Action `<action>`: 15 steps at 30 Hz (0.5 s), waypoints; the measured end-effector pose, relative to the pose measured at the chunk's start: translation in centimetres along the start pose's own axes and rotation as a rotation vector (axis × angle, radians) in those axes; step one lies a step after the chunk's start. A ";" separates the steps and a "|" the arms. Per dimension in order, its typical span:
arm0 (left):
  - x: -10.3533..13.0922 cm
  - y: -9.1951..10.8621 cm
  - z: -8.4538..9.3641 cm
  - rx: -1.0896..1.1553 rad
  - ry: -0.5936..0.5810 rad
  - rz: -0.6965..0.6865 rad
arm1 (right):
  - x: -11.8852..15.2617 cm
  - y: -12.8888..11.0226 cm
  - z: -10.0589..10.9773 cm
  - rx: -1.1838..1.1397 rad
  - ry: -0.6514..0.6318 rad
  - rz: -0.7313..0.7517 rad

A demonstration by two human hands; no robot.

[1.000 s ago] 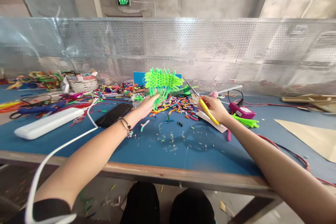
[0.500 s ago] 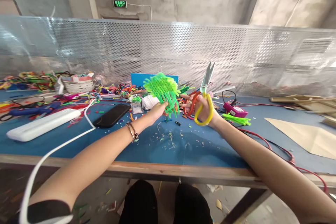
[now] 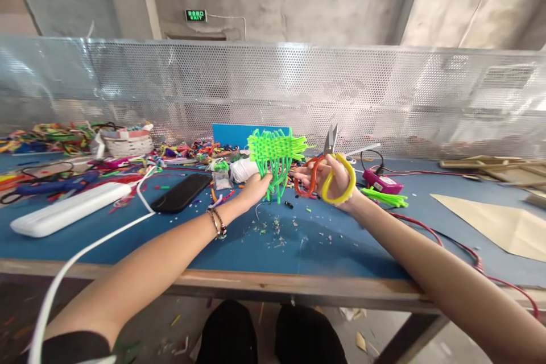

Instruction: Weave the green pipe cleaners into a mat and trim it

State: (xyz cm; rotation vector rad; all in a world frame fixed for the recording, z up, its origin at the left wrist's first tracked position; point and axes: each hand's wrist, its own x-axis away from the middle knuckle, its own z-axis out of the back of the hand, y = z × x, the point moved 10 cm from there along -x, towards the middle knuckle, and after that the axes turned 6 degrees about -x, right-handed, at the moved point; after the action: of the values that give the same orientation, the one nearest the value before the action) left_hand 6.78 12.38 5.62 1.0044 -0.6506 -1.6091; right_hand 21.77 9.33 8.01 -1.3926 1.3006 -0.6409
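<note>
Green weave [image 3: 276,151] held above the blue surface [image 3: 239,253], left hand [image 3: 256,189] grasping its lower strands, right hand [image 3: 331,181] grasping scissors [image 3: 331,141], blades upward and slightly parted, just right of weave, clippings [image 3: 278,227] scattered below, phone [image 3: 181,193] lying at left, green strips [image 3: 386,198] at right.

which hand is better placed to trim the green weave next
Probably the right hand: it holds the scissors, blades pointing up, just beside the green weave. The left hand is gripping the weave's lower part, so it looks better suited to steadying it.
</note>
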 end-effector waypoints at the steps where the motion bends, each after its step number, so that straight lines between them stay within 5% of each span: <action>1: 0.1 0.0 0.0 -0.008 0.003 0.004 | 0.0 0.1 0.0 -0.011 -0.011 -0.021; 8: 0.1 -0.2 0.1 -0.015 0.024 0.005 | 0.4 0.1 -0.7 0.133 -0.118 -0.075; 13: -0.2 -0.9 0.4 0.029 0.046 0.054 | 1.1 -2.0 -1.9 0.576 -0.131 0.112; 15: -0.3 -1.0 1.1 0.069 0.080 0.064 | 1.1 -3.3 -1.3 0.708 -0.045 0.210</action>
State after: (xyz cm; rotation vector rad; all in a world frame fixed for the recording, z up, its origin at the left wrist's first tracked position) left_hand 5.37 12.89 5.37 1.0823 -0.6805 -1.4914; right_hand 22.00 7.34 11.11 -0.6792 1.0179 -0.8161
